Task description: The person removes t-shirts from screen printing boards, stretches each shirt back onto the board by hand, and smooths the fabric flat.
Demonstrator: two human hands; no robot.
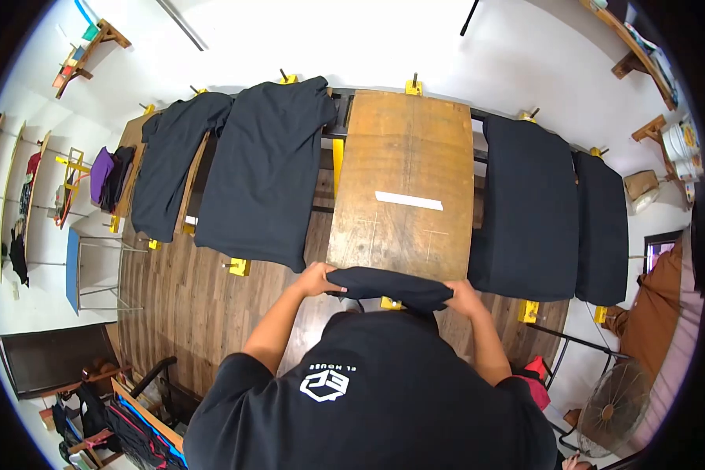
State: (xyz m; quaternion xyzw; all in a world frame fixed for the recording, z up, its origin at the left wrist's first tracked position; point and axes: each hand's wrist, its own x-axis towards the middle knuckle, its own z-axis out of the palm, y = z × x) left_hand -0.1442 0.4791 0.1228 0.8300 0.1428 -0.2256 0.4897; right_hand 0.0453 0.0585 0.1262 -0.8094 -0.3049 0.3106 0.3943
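Observation:
A black cloth (pixel 390 287) is bunched across the near end of a bare wooden board (pixel 403 149). My left hand (pixel 319 280) grips its left end, fingers wrapped round the fabric. At its right end my right hand (pixel 464 298) is closed on the same cloth. A white strip (pixel 409 201) lies across the middle of the board. Black shirts cover the boards on both sides, one to the left (pixel 262 168) and one to the right (pixel 531 207).
Further boards carry a black shirt (pixel 172 160) at the left and black cloth (pixel 601 227) at the far right. Yellow clamps (pixel 240 267) stick out below the boards. A fan (pixel 609 409) stands at the lower right, and a blue-topped table (pixel 73 269) at the left.

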